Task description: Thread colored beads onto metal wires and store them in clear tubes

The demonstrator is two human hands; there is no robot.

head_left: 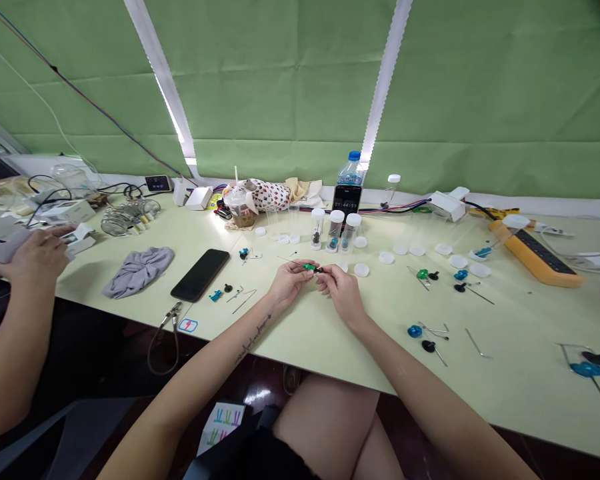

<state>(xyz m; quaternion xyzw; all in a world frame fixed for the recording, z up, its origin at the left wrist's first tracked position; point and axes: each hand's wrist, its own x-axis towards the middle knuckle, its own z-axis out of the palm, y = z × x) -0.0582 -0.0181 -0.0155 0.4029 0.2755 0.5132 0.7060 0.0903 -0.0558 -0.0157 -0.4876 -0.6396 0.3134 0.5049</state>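
Over the middle of the table, my left hand (289, 283) pinches a small green plastic piece (309, 267) with a thin metal rod. Fingertips of my right hand (341, 292) close on a small black piece (319, 270) that meets the green one; whether they are joined I cannot tell. Left of my hands lie a blue plastic piece (215, 295), a black disc-shaped piece (228, 288) and bent metal rods (244, 301). Similar sets rest on the right, with a green piece (423, 274), a blue piece (415, 331) and a black disc (429, 346).
Clear capped tubes (349, 233) stand behind my hands, near loose white caps (361, 270). A black phone (200, 275), grey cloth (138, 272), drink cup (241, 208) and orange power strip (537, 253) share the table. Another person's hand (39, 257) works at the left.
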